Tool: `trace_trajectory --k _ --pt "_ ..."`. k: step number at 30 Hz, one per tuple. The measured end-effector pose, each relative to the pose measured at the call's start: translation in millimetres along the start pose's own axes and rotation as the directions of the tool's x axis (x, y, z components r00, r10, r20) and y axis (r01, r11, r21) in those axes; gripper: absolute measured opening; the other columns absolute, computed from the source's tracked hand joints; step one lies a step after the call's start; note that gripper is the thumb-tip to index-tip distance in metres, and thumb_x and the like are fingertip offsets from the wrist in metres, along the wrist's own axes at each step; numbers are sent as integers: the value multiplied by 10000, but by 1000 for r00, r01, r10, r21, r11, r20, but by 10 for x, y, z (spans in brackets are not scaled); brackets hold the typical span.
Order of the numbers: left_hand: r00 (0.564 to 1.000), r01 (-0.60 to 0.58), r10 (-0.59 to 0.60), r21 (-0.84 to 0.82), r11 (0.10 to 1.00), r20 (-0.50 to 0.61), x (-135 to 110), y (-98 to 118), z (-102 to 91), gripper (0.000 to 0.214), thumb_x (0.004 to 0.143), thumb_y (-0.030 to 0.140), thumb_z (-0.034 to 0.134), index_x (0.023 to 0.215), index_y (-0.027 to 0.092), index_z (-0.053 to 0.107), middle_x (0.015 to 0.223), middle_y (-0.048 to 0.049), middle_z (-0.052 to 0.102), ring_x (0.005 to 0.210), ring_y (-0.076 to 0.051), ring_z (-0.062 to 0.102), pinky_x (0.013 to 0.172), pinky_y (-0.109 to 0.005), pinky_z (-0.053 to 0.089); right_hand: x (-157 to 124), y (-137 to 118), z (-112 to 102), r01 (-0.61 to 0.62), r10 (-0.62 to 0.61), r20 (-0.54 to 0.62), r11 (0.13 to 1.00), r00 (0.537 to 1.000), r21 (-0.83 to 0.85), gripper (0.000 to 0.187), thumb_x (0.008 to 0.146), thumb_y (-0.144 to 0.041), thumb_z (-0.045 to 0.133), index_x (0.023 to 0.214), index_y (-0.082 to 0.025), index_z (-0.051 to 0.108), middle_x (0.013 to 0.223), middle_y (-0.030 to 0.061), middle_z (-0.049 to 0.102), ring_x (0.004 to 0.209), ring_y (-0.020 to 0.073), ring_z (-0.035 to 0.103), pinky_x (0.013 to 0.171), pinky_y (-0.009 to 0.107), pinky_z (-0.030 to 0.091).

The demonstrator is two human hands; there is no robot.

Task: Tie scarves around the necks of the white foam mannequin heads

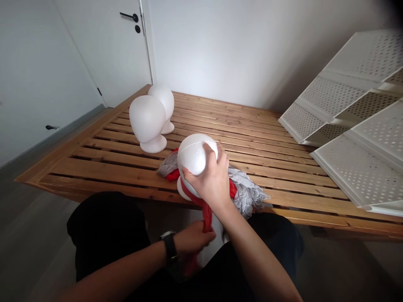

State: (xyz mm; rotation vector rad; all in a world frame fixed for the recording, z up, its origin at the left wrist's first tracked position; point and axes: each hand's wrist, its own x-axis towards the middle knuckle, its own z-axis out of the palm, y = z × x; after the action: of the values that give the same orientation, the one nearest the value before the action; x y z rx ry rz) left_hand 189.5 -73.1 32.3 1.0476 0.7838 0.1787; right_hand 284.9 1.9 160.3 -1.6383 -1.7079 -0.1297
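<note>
A white foam mannequin head [192, 156] stands at the front edge of the slatted wooden platform [252, 138]. My right hand [210, 178] wraps round its neck and lower side, fingers closed on it. A red scarf [206, 212] runs round the neck and hangs down over the platform's edge. My left hand [192, 240], with a black watch at the wrist, is closed on the hanging end of the red scarf, below the platform's edge. A grey scarf [247, 193] lies bunched under and to the right of the head.
Two more white foam heads [147, 121] [163, 100] stand at the platform's back left. White perforated panels [355, 121] lean at the right. A white door with a black handle [130, 16] is behind. My legs in black are below.
</note>
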Motion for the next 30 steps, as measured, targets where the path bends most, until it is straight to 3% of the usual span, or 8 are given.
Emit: trace_trajectory --k 3,6,9,11,14,20,25,30 --pt "973 -42 107 301 953 -202 -439 128 -521 316 780 486 733 930 220 650 934 -51 674 837 -231 604 774 -378 463 -13 28 -9 9 -9 -5 1000 1000 17 908 802 -532 815 1559 -280 382 1614 199 343 1440 440 397 1113 685 446" --pt "902 32 236 601 799 -361 -734 393 -1039 359 863 461 633 1109 204 688 1081 -72 741 966 -285 664 858 -385 469 -33 62 -6 16 -16 9 999 1000 43 971 784 -564 842 1579 -292 355 1627 209 317 1466 453 378 1110 711 436" --pt "800 88 381 718 690 -464 -803 639 -1443 358 877 443 608 1121 198 696 1080 -87 758 963 -285 681 851 -371 473 -63 79 -3 9 -10 22 998 1000 56 1078 725 -589 896 1595 -302 329 1652 229 245 1516 493 308 1097 746 428" --pt "800 73 371 690 720 -472 -750 749 -1607 381 875 478 618 1121 200 705 1060 -79 761 951 -273 686 838 -354 488 -88 68 -3 -8 7 20 999 1000 49 1130 695 -574 925 1605 -298 313 1664 243 199 1541 514 255 1089 753 433" --pt "855 -11 304 571 821 -420 -605 831 -1682 467 861 563 659 1137 190 711 1000 -60 758 910 -253 689 811 -334 514 -122 28 -9 -36 35 15 998 999 54 1076 735 -519 899 1605 -294 308 1647 238 242 1518 490 317 1080 722 469" --pt "876 -240 348 323 915 -333 -416 821 -1641 614 827 600 747 1254 169 651 1173 -93 716 1010 -230 670 862 -336 547 -159 70 -80 -42 42 -3 996 999 78 931 774 -433 826 1563 -291 353 1640 188 298 1509 431 369 1107 659 499" --pt "853 -248 338 259 933 -398 -328 687 -1757 616 854 620 728 1277 181 639 960 -31 666 705 -115 552 606 -229 438 -144 236 -143 -42 40 20 996 999 77 972 743 -422 833 1563 -293 326 1641 174 297 1533 418 347 1164 655 453" --pt "791 -248 394 345 906 -467 -203 645 -1738 568 881 632 672 1196 159 663 904 -28 665 733 -140 564 662 -266 470 -136 310 -118 -44 43 17 997 999 57 993 737 -468 823 1567 -310 301 1631 174 297 1515 430 360 1139 682 457"
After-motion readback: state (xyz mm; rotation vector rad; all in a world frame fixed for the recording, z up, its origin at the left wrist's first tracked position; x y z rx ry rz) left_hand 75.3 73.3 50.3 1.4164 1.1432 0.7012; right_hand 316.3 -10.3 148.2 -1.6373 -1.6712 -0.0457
